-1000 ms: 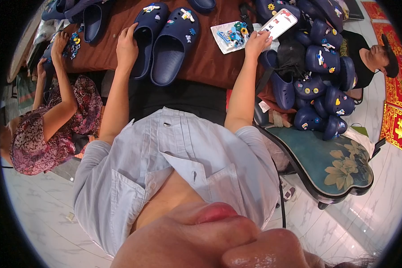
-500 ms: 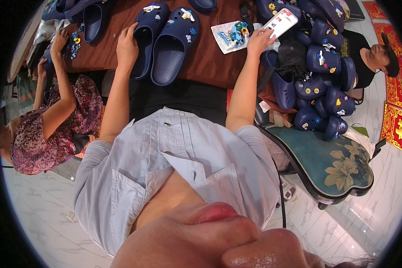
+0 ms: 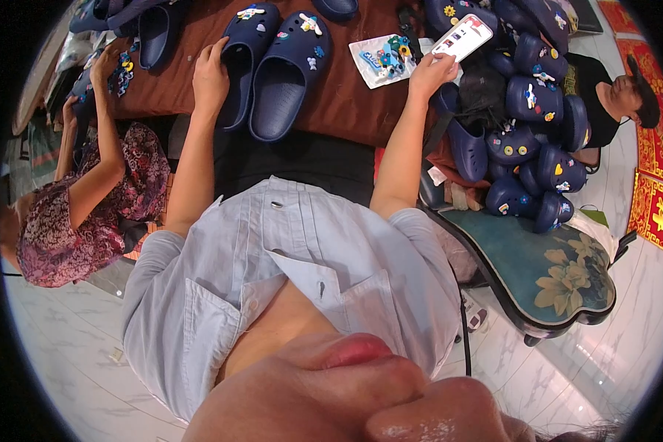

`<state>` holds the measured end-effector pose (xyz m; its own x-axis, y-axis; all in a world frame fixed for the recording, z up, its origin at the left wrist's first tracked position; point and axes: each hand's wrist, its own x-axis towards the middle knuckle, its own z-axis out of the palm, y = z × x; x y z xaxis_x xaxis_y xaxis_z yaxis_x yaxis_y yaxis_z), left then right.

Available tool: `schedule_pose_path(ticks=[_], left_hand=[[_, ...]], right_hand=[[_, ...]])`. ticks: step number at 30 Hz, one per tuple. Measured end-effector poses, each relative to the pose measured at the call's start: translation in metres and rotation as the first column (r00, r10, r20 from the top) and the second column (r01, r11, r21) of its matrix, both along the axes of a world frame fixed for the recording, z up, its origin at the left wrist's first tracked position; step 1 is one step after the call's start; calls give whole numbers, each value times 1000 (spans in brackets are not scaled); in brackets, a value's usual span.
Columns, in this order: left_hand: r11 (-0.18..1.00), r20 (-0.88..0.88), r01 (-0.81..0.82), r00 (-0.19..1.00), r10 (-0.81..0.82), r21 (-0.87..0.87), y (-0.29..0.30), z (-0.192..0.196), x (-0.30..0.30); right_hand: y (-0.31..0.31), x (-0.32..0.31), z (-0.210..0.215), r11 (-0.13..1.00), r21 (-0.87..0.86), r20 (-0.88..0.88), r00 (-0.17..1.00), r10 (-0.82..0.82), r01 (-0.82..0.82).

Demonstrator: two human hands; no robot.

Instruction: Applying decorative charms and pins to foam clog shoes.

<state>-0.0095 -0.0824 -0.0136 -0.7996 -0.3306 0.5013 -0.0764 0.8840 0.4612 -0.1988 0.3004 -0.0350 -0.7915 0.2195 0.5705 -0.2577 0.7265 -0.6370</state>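
Note:
Two dark blue clogs lie side by side with their heels toward me, decorated with small charms on the toes. My left hand [image 3: 211, 79] has its fingers curled over the outer edge of the left clog [image 3: 236, 92]. The right clog [image 3: 276, 103] rests beside it, untouched. At the right, my right hand [image 3: 432, 76] is closed at the near end of a white smartphone [image 3: 462, 38] with a lit screen; the undersides of its fingers are hidden. Just left of that hand lies a clear bag [image 3: 368, 62] with colourful shoe charms on it.
A brown cloth [image 3: 353, 110] covers the work surface. Decorated blue clogs [image 3: 534, 99] are heaped at the right, above a green floral cushioned seat [image 3: 545, 272]. At the left, a co-worker in a patterned top [image 3: 66, 236] handles things near loose charms [image 3: 124, 74]. Another person [image 3: 604, 96] is at the far right.
My right hand has shifted slightly toward me at the phone's near end, and the screen picture differs. My left hand and the two clogs stay put. The co-worker's hands moved a little.

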Motion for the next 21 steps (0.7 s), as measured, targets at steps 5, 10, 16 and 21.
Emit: schedule_pose_path(ticks=[5,10,16,21], left_hand=[[999,16,-11,1000,12,-32,0,1,-1],[1000,27,-19,999,20,-10,2,2,0],[1000,28,-18,999,18,-12,3,4,0],[1000,22,-22,999,22,-6,2,3,1]], right_hand=[[3,0,-9,999,49,-75,997,21,-17],[4,-2,-13,996,89,-78,997,29,-22],[5,-3,-19,998,69,-52,999,-1,5],[3,-3,-19,998,58,-31,999,18,-16]])
